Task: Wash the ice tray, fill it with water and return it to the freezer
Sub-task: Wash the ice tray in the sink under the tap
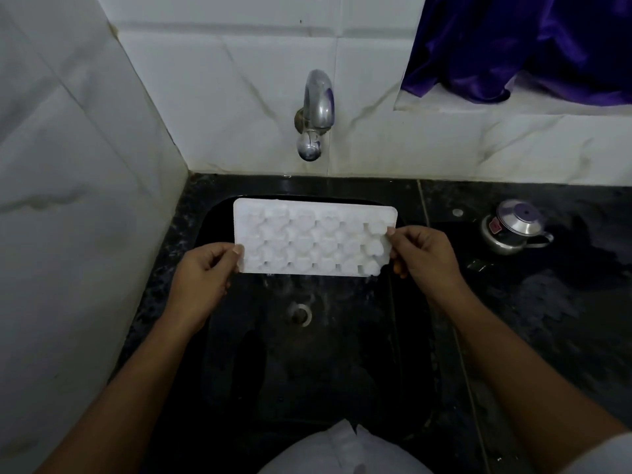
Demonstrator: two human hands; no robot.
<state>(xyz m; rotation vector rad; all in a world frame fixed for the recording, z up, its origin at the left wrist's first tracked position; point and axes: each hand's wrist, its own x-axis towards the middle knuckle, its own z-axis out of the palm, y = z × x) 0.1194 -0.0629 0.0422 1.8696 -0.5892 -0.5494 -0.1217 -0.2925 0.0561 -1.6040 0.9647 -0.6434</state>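
A white ice tray [314,236] with several heart-shaped cells hangs over the black sink [212,336], its bumpy underside turned toward me. My left hand [201,271] pinches its left end, thumb on the near face. My right hand [422,254] pinches the right end the same way. The tray sits below the chrome tap [316,107], from which no water runs.
The sink drain [301,314] lies under the tray. A small steel lidded pot [514,227] stands on the wet black counter [547,302] to the right. White tiled walls close the left and back. Purple cloth [519,46] hangs over a ledge at top right.
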